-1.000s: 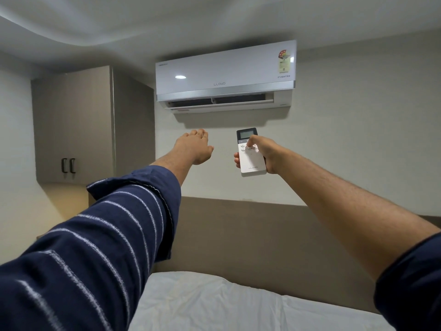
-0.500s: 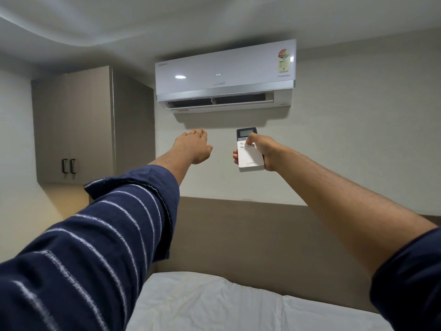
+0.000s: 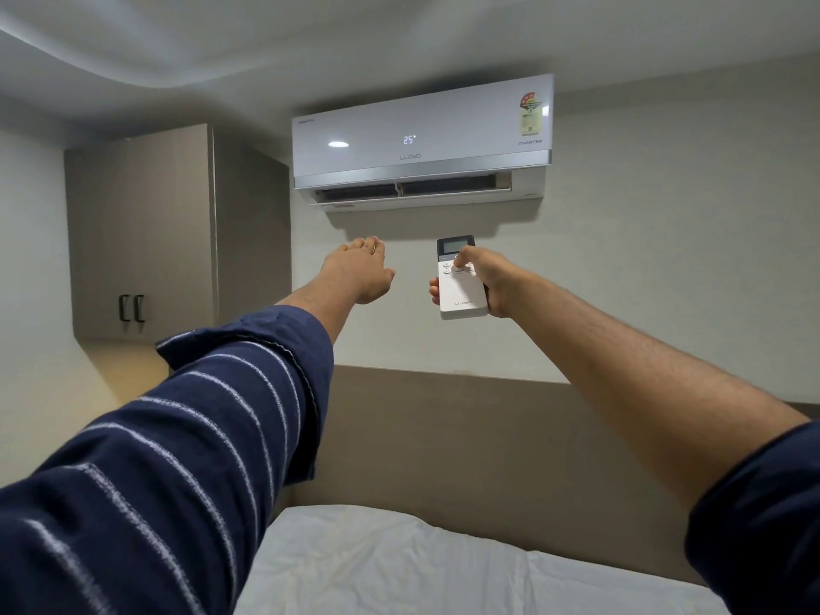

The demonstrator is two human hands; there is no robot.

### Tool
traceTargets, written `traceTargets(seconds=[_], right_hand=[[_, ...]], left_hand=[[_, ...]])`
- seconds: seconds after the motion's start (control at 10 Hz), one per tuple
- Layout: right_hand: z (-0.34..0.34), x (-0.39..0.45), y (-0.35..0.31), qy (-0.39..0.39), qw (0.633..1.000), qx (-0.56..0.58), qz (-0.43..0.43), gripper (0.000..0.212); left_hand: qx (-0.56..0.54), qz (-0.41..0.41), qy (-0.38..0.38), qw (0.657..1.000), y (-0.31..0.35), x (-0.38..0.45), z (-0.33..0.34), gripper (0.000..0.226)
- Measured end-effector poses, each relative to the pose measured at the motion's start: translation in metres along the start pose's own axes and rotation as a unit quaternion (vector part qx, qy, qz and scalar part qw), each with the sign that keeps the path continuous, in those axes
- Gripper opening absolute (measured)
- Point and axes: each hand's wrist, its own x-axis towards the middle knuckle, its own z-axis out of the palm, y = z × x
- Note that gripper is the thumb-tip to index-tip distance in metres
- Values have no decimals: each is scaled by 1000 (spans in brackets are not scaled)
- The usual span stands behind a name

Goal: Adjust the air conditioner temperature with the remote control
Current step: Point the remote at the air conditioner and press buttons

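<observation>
Head view, the only one. Held out at arm's length below the air conditioner [image 3: 421, 139], well short of touching it: a white remote control [image 3: 461, 291], upright, its dark screen end pointed up at the unit. Wrapped around the lower body by the right hand [image 3: 486, 281], fingers curled behind and showing at the left edge, thumb laid across the button cluster just under the screen; whether pressing or only resting, cannot tell. Stretched out alongside, apart from the remote: the left hand [image 3: 359, 273], flat and slack, fingers extended, holding nothing, striped sleeve [image 3: 186, 437] pushed up the forearm. Lit on the unit's front panel: "25°", with the flap beneath open.

Judged from the look: light, rigid plastic, smooth-sided, so somewhat slippery, and likely to crack or shed its battery cover if dropped, though softened by the bed [image 3: 443, 565] below. Best taken around the lower half, as here, leaving the thumb free for the buttons and the top end unblocked toward the unit. At the left, a wall cabinet [image 3: 142, 233], doors closed.
</observation>
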Motion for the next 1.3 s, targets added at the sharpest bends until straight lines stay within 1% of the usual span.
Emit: traceTargets(seconds=[0.2,0.4,0.6,0.8,1.3], right_hand=[[0,-2,-1,2,1000,-4,-3,36],[-1,-3,-1,3,1000,-5,-2,36],[-4,-4,0,9,1000,-10,-7,32],[-6,-3,2,15,1000,-1,-11,35],[-10,-2,3,5,1000,-1,-4,34]], left_hand=[[3,-3,-5,1000,1,-2,-1,64],[0,2,-1,1000,4,-3,-3,65],[1,4,-5,1000,6,-3,-4,64],[-2,6,-7,1000,8,-5,-2,64],[-6,10,-12,1000,10,-5,-2,65]])
